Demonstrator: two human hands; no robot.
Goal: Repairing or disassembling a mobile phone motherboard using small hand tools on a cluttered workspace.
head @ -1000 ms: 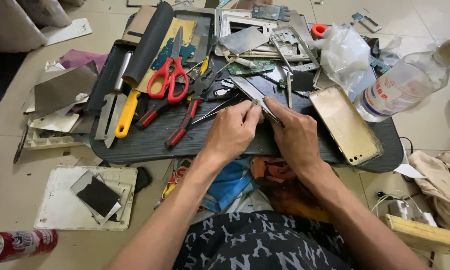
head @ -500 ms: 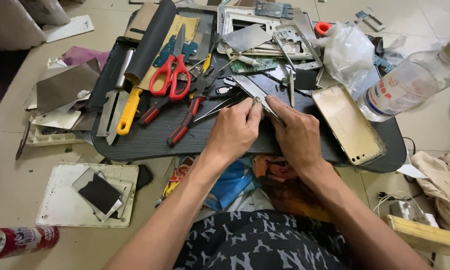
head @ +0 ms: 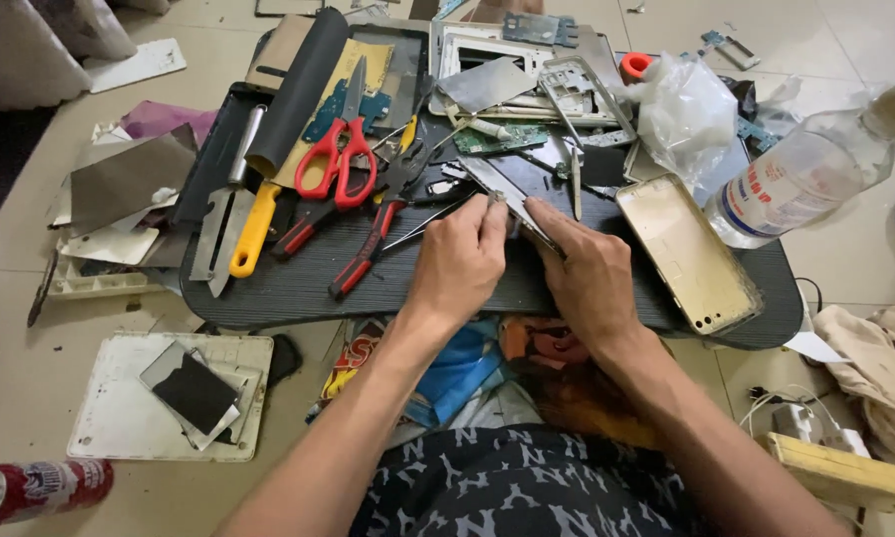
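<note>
Both hands meet knuckle to knuckle over a dark work tray. The left hand is curled, fingertips pinched on a small part too tiny to make out. The right hand grips a thin flat metal strip that runs up and away from its fingers. Both forearms angle in from below.

Just left of the fingers lie two red-handled pliers, then one pair of red scissors and one yellow-handled scraper. Just right of the fingers lies one gold phone back cover, with one clear plastic bottle beyond it.
</note>
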